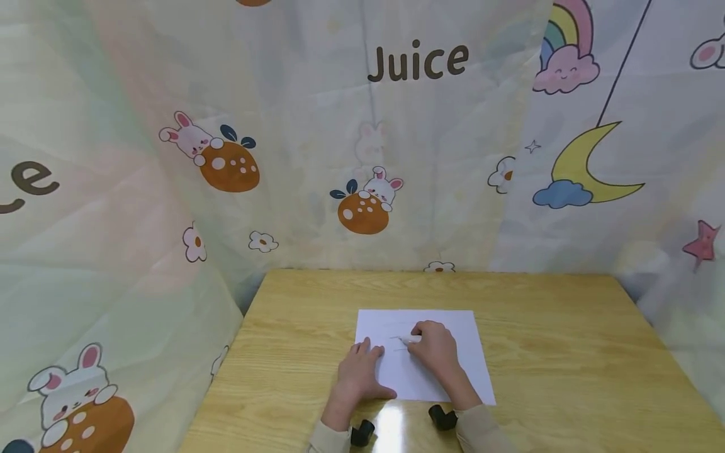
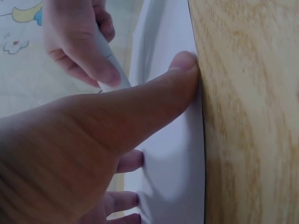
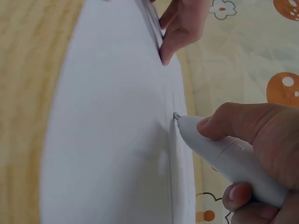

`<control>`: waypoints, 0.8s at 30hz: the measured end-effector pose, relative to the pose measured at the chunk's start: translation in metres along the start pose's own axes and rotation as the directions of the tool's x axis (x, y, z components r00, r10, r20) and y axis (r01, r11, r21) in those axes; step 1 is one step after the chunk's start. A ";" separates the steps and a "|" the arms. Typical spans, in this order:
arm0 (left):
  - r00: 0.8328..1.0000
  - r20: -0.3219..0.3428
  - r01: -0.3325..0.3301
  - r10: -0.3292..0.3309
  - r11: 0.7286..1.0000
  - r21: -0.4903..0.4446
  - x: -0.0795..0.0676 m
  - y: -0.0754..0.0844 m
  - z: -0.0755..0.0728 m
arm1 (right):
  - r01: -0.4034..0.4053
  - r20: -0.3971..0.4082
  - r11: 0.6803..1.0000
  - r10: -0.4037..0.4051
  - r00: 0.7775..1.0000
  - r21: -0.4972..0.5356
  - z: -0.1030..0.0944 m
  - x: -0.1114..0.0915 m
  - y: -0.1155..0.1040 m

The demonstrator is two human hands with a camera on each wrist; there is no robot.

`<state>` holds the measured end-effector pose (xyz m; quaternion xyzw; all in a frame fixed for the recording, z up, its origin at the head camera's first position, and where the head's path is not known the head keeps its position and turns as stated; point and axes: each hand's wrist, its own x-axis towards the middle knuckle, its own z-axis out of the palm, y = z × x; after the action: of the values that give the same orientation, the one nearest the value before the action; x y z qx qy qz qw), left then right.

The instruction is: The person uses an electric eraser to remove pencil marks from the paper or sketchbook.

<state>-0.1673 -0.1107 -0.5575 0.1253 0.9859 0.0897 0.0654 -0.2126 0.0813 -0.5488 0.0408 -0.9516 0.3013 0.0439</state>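
Note:
A sheet of white paper [image 1: 430, 377] lies on the wooden table, with a few thin lines on its upper left part. My right hand [image 1: 438, 348] grips a thick white pen [image 3: 224, 151] between thumb and fingers. The pen's narrow metal tip meets the paper in the right wrist view. My left hand [image 1: 359, 372] rests on the paper's left side with fingers spread. In the left wrist view its thumb [image 2: 154, 100] reaches to the paper's near edge, while the right hand [image 2: 77, 39] and the pen [image 2: 111, 60] show beyond it.
The wooden table [image 1: 566, 352] extends around the paper on all sides. Printed fabric [image 1: 306, 126] with rabbits, oranges and a moon hangs behind and beside it. Black wrist devices [image 1: 362, 433] sit near both sleeves.

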 end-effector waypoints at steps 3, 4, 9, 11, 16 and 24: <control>1.000 0.008 0.015 -0.015 1.000 -0.001 -0.002 0.001 0.000 | 0.021 -0.006 1.000 -0.021 1.000 -0.001 0.001 0.000 0.000; 1.000 0.011 0.017 -0.017 1.000 -0.001 -0.003 0.001 0.000 | 0.016 -0.004 1.000 -0.016 1.000 -0.004 0.001 -0.001 0.000; 1.000 0.009 0.017 -0.017 1.000 0.000 -0.004 0.002 -0.001 | 0.006 0.001 1.000 -0.006 1.000 -0.019 0.001 -0.003 -0.002; 1.000 0.013 0.018 -0.018 1.000 0.000 -0.004 0.002 -0.002 | 0.024 0.000 1.000 -0.024 1.000 -0.017 0.001 -0.003 -0.003; 1.000 0.006 0.007 -0.007 1.000 0.008 -0.003 0.001 -0.001 | 0.002 0.000 1.000 -0.002 1.000 -0.012 0.000 -0.004 -0.004; 1.000 0.000 -0.002 0.002 1.000 0.019 0.001 0.001 -0.002 | 0.008 0.003 1.000 -0.008 1.000 -0.014 -0.001 0.001 -0.005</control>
<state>-0.1677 -0.1096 -0.5555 0.1269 0.9866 0.0805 0.0640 -0.2134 0.0774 -0.5450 0.0447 -0.9536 0.2944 0.0441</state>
